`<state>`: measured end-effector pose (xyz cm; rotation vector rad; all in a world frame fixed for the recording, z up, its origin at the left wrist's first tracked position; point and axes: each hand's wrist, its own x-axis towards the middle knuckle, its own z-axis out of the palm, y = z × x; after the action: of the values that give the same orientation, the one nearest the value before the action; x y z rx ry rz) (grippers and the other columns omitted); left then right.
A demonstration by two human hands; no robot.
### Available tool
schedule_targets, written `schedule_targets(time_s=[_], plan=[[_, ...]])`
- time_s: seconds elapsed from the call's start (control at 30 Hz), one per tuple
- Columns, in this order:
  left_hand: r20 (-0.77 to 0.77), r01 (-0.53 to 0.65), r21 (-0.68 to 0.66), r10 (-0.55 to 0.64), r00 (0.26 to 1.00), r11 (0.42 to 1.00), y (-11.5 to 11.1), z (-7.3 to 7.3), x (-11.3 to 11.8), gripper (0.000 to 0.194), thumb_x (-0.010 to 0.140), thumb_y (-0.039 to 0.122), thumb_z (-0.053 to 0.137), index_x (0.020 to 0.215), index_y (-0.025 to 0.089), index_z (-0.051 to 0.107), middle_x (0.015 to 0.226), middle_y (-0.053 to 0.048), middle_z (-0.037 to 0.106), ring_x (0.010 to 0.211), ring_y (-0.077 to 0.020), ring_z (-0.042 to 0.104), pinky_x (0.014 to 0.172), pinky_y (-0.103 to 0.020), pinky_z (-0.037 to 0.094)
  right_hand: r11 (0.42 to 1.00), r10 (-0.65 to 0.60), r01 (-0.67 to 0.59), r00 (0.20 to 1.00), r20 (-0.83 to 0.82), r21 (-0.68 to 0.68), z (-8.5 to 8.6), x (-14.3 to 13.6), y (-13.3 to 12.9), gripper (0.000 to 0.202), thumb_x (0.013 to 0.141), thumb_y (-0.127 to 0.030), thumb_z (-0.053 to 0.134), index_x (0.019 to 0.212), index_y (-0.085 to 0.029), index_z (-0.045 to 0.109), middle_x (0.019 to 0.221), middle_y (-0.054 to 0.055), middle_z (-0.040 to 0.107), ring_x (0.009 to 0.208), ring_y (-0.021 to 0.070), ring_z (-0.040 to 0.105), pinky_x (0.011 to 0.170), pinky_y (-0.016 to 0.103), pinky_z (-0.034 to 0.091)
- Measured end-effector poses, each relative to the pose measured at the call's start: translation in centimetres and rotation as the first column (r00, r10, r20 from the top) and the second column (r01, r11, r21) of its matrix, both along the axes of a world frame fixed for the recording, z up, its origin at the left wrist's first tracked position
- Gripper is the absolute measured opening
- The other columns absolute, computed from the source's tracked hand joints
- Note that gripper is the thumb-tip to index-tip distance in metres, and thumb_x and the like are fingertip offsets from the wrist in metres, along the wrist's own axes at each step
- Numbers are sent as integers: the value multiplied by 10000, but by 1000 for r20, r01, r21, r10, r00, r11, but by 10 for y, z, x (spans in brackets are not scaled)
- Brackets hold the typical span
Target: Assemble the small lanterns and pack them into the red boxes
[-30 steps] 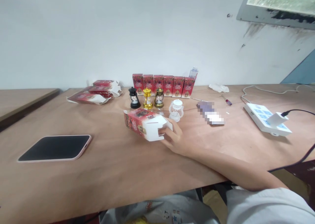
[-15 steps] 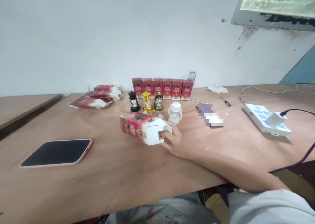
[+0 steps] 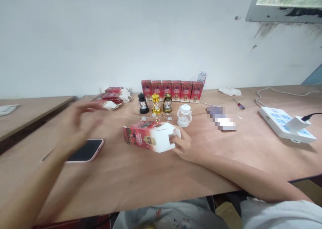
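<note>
My right hand is closed on a red printed cardboard box, at its white flap end. The box lies tilted on its side, with its open flaps facing right; some of my fingers are hidden behind them. My left hand, smeared by motion, is raised above a dark-screened phone in a pink case. Just behind the box stand a black lantern, a gold lantern and a bronze lantern. A white lantern is close to my right hand.
Several upright red boxes line the wall, a bottle behind them. Flattened red boxes lie back left. To the right are a blurred-out phone-like item, a screwdriver, a tissue and a power strip.
My left hand has come into view from the left, over the phone. My right hand keeps hold of the box. The whole scene has shifted slightly rightward in view.
</note>
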<state>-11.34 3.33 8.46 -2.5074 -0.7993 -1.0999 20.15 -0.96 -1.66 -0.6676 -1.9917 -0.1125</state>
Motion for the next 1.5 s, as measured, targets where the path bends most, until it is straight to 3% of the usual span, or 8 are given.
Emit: schedule_targets(time_s=[0.17, 0.3, 0.53, 0.77, 0.93, 1.07, 1.27, 1.5], plan=[[-258, 168, -77, -183, 949, 983, -12, -23, 59, 768, 759, 521, 670, 1350, 139, 362, 1350, -175, 480, 1266, -323, 440, 1044, -535, 387, 1000, -10, 10, 1000, 8, 2, 1, -2, -1, 138, 884, -213, 523, 802, -194, 631, 1183, 135, 555, 1018, 225, 581, 790, 363, 529], [-369, 206, 163, -134, 920, 965, -20, -39, 91, 469, 843, 327, 608, 1285, 260, 467, 1316, -142, 533, 1209, -268, 520, 1019, -490, 414, 1000, 17, -16, 999, 47, -20, 4, -2, -2, 159, 884, -230, 498, 940, -179, 638, 1242, 167, 523, 1121, 262, 543, 867, 435, 519], [-294, 210, 368, -101, 951, 906, -15, -62, 86, 467, 797, 204, 686, 1219, 334, 534, 1271, -75, 583, 1180, -208, 565, 966, -383, 498, 997, 11, -14, 999, -40, -80, 7, -5, -5, 149, 871, -148, 494, 827, -179, 633, 1394, 147, 422, 1134, 241, 552, 925, 431, 506], [-250, 187, 372, -96, 964, 909, -15, -62, 87, 383, 830, 244, 652, 1197, 280, 550, 1205, -118, 606, 1167, -235, 568, 907, -386, 517, 992, -21, 15, 999, -46, -123, 3, -8, -2, 373, 819, -165, 558, 1180, -214, 476, 1478, 173, 261, 1102, 250, 546, 924, 474, 492], [-294, 168, 348, -62, 954, 922, -15, -59, 86, 319, 864, 332, 574, 1147, 189, 546, 1171, -169, 620, 1128, -268, 584, 904, -434, 506, 979, 40, -43, 999, -19, -200, 4, -6, 1, 374, 855, -220, 564, 1210, -203, 448, 1333, 169, 467, 1164, 246, 531, 959, 438, 477], [-236, 161, 360, -77, 969, 919, -17, -61, 91, 296, 811, 344, 636, 1050, 191, 552, 1112, -127, 663, 1067, -244, 616, 886, -403, 509, 967, 128, -142, 989, -79, -213, 6, -6, -1, 236, 882, -145, 485, 1113, -186, 508, 1058, 110, 630, 1008, 183, 613, 843, 323, 524], [-95, 174, 359, -149, 984, 917, -21, -66, 96, 297, 730, 286, 679, 991, 206, 560, 1016, -78, 697, 1014, -244, 635, 831, -391, 507, 898, 131, -255, 933, -335, -359, 5, -5, -6, 158, 916, -197, 476, 1062, -206, 537, 868, 37, 682, 705, 124, 653, 639, 238, 526], [12, 140, 337, -153, 988, 931, -28, -66, 99, 448, 689, 240, 618, 1128, 162, 568, 947, -102, 688, 917, -256, 647, 746, -378, 491, 785, 199, -451, 833, -516, -424, 5, -7, -10, 266, 986, -296, 349, 1027, -244, 607, 737, 2, 678, 699, 146, 658, 668, 283, 521]])
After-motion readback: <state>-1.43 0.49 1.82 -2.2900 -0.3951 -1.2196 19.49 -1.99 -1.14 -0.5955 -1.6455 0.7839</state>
